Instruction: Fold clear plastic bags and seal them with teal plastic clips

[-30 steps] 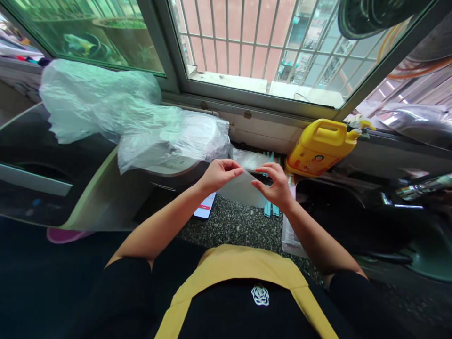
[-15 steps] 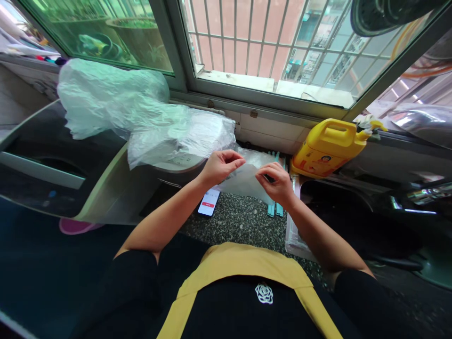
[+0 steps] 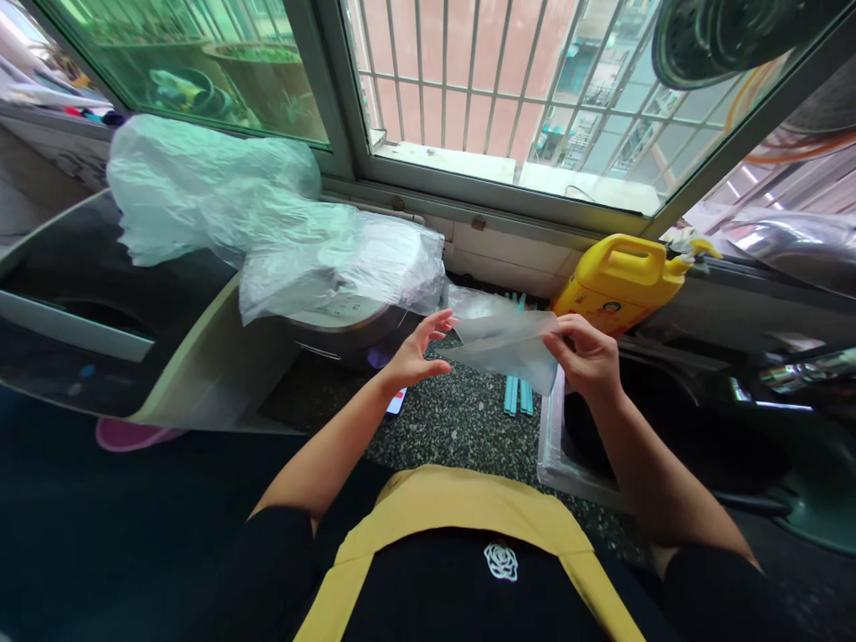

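A clear plastic bag [image 3: 505, 341] hangs over the speckled counter, its right end pinched between the thumb and fingers of my right hand [image 3: 587, 355]. Just off the bag's left end is my left hand [image 3: 421, 352], fingers and thumb spread apart with nothing between them. Below my left hand a phone [image 3: 397, 403] lies on the counter, mostly hidden by the wrist. Teal strips [image 3: 518, 395] lie on the counter, partly seen behind the bag.
Clear plastic sheeting [image 3: 287, 223] covers an appliance [image 3: 348, 325] at the left. A yellow jug [image 3: 612, 285] stands at the back right, beside the dark sink [image 3: 669, 428] with its pale rim. A barred window runs along the back.
My right hand has moved right with the bag, stretching it out sideways. My left hand has opened and dropped slightly, now covering most of the phone.
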`<state>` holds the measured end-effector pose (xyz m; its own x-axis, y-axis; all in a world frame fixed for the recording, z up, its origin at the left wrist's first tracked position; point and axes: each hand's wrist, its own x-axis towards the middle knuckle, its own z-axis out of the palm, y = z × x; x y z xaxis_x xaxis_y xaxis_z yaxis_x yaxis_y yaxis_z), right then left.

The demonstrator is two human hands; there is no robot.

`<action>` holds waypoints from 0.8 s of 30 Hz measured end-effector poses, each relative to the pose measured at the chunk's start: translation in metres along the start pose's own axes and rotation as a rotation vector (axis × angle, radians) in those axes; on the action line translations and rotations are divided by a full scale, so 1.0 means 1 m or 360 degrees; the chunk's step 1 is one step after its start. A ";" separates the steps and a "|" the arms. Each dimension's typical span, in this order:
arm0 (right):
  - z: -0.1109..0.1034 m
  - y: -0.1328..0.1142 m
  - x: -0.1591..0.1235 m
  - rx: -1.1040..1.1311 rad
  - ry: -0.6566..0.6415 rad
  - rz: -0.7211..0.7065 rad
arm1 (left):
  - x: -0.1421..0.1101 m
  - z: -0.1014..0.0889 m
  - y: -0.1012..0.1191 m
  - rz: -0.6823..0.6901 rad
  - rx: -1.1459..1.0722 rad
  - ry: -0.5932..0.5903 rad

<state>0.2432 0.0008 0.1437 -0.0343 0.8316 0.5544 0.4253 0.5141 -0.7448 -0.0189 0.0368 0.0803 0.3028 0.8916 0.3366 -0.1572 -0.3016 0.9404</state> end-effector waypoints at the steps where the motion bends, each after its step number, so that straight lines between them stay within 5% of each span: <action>1: -0.002 0.001 -0.001 0.0010 0.0001 0.0038 | 0.004 0.006 -0.002 -0.0041 -0.0001 -0.0010; 9: -0.010 0.012 -0.010 0.0142 -0.0019 0.0377 | 0.030 0.029 0.012 -0.0111 0.0181 -0.0073; 24: 0.008 0.023 0.002 0.0176 -0.0145 0.0508 | 0.033 0.022 0.030 -0.0161 0.0298 -0.0027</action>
<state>0.2456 0.0161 0.1245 0.0017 0.9669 0.2551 0.3273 0.2405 -0.9138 0.0068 0.0496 0.1202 0.3240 0.9153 0.2392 0.0520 -0.2696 0.9616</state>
